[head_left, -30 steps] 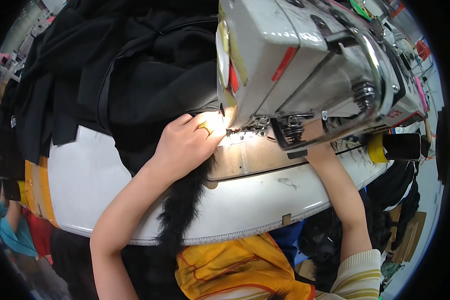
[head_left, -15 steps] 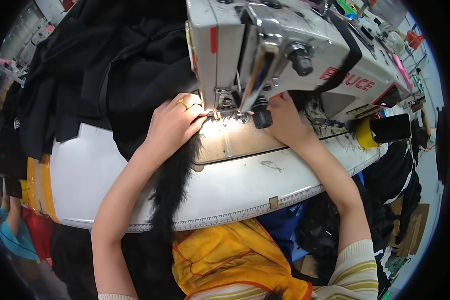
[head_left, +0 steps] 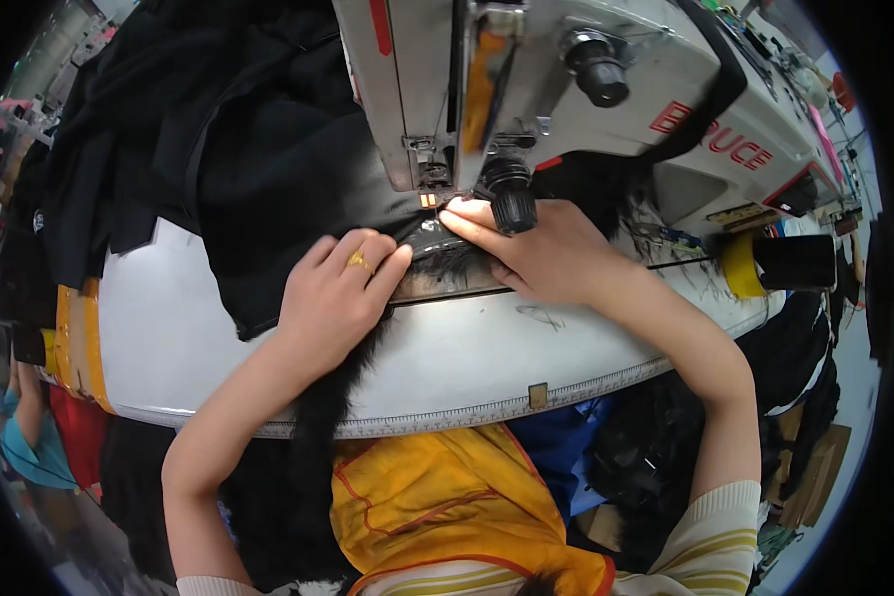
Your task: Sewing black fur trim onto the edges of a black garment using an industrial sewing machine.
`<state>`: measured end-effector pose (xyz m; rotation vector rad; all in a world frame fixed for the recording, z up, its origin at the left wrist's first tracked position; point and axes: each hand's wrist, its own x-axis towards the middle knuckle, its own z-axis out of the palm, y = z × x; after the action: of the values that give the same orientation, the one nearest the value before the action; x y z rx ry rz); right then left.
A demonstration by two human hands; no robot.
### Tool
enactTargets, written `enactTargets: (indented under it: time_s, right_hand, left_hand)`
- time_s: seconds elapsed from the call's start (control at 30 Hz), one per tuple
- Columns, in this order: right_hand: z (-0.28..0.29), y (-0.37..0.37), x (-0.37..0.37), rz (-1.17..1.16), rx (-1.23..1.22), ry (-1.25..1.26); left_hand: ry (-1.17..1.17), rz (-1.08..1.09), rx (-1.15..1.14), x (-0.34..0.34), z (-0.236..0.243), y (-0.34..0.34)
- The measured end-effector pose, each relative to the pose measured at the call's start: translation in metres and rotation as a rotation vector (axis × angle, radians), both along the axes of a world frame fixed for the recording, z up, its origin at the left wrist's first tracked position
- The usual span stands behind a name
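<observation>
Black fabric (head_left: pixel 288 169) lies across the sewing machine (head_left: pixel 606 119) bed, its near edge under the needle area beside the presser foot (head_left: pixel 433 184). A black fur strip (head_left: pixel 338 387) runs from that edge down over the table front; more fur shows between my hands. My left hand (head_left: pixel 333 298), a yellow ring on one finger, is closed on the fabric edge left of the presser foot, fingertips bent together. My right hand (head_left: pixel 556 253) grips the fabric edge from the right, fingertips close to the foot. Its thumb side is partly hidden by the fabric and fur.
A white table (head_left: pixel 169 338) with a measuring tape (head_left: pixel 447 422) along its front edge carries the machine. A black knob (head_left: pixel 514 199) hangs just above my right hand. Loose fibres and a yellow-and-black object (head_left: pixel 765 263) are at right. A person's arm (head_left: pixel 32 407) shows far left.
Both hands have come nearer to me, and the fabric edge now covers part of the lit metal plate. My right hand has turned leftward, its fingers reaching toward the presser foot.
</observation>
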<state>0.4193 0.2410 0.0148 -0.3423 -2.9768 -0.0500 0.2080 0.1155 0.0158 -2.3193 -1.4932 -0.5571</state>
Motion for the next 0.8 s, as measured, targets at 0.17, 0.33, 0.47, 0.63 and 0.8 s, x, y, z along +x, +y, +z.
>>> enactTargets:
  time_s: [0.17,0.33,0.47,0.63,0.8]
  right_hand:
    - [-0.004,0.007,-0.006,-0.180,0.038,0.007]
    - [-0.010,0.012,-0.004,-0.233,0.067,0.258]
    - [-0.013,0.018,0.002,-0.181,0.027,0.341]
    - [-0.010,0.023,0.008,0.042,0.228,0.234]
    - [-0.007,0.026,0.009,0.084,0.146,0.126]
  left_hand:
    - [0.039,0.055,-0.005,-0.002,0.009,0.010]
    - [0.159,-0.056,0.190,-0.008,0.007,0.026]
    - [-0.335,-0.001,-0.347,-0.026,-0.002,0.031]
    - [-0.448,-0.108,-0.454,-0.068,0.000,0.012]
    - [0.143,-0.185,-0.047,-0.089,0.019,0.008]
